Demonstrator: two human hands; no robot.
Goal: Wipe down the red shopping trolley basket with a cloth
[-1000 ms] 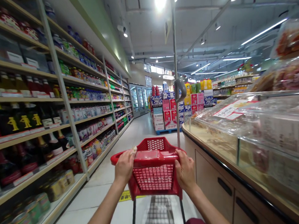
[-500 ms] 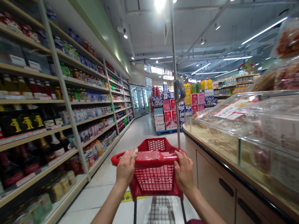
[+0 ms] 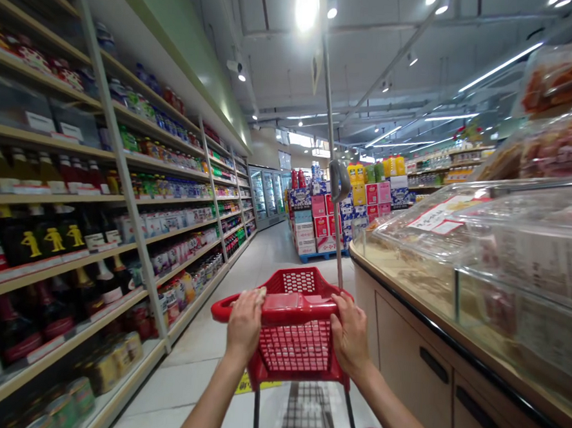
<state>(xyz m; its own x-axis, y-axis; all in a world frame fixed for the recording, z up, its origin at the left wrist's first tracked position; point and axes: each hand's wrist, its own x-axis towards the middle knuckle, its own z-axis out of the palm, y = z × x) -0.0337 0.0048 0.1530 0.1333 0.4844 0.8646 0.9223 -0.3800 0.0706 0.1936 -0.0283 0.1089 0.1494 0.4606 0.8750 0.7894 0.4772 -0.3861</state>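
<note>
A red plastic shopping cart (image 3: 294,353) with a mesh basket stands right in front of me. My left hand (image 3: 245,321) is closed over the left part of its handle, with something small and pale at the fingertips that I cannot make out. On the right part of the handle, my right hand (image 3: 349,331) is wrapped round the bar. A tall metal pole (image 3: 331,113) with a grey fitting rises at the cart's right side. Only the near end of the basket's inside shows.
Shelves (image 3: 159,232) of bottles, cans and packets line the left side. Close on the right runs a wooden counter (image 3: 406,350) topped with clear packed food. Stacked drink cartons (image 3: 321,226) stand ahead on a blue pallet. Glass-door fridges (image 3: 268,190) are at the back.
The view has tilted very slightly. Both hands keep their hold on the handle, and the cart stays at nearly the same place in view.
</note>
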